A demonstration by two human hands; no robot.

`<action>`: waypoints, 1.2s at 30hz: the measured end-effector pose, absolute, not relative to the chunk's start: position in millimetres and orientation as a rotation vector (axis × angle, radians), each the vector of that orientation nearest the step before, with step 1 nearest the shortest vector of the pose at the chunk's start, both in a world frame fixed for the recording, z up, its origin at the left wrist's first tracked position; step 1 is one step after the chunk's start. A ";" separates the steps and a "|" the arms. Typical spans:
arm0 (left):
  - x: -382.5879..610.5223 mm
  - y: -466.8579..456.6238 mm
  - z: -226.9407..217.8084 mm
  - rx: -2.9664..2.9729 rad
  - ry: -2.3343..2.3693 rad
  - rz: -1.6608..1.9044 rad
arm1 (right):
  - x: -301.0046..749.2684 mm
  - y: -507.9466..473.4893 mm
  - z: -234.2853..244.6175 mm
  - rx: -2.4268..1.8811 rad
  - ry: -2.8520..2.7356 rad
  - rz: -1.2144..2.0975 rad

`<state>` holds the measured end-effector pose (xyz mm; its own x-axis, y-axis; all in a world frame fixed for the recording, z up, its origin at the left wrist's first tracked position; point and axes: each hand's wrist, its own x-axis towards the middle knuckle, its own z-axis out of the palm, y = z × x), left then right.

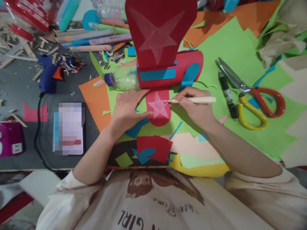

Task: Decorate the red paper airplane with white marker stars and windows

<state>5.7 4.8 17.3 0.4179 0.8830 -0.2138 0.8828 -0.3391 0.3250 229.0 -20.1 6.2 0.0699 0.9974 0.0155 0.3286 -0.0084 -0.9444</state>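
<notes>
A plastic bottle (122, 79) lies on its side, wrapped in red and blue paper with red paper wings, like a plane. The far wing (160, 28) carries a pale star. The near wing (158, 108) also shows a pale star. My left hand (127, 107) lies flat with fingers stretched, pressing the near wing's left edge. My right hand (192, 103) pinches a cream pencil-like stick (194, 100), its tip touching the star on the near wing.
Red and yellow scissors (251, 95) and a dark pen (226, 94) lie right on green paper (240, 48). A blue glue gun (48, 73) and a phone (69, 127) sit left. Paper scraps (153, 148) lie near me; rolled sheets (91, 36) at the back.
</notes>
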 end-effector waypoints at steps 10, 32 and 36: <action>5.2 5.5 13.5 2.318 1.509 0.007 | 227.3 -21.1 5.6 -1.442 -1.463 0.980; 4.6 3.8 16.1 2.312 1.497 0.013 | 227.8 -20.8 1.8 -1.466 -1.432 0.954; 3.8 4.3 14.9 2.331 1.494 0.024 | 229.5 -19.3 -0.1 -1.496 -1.447 0.893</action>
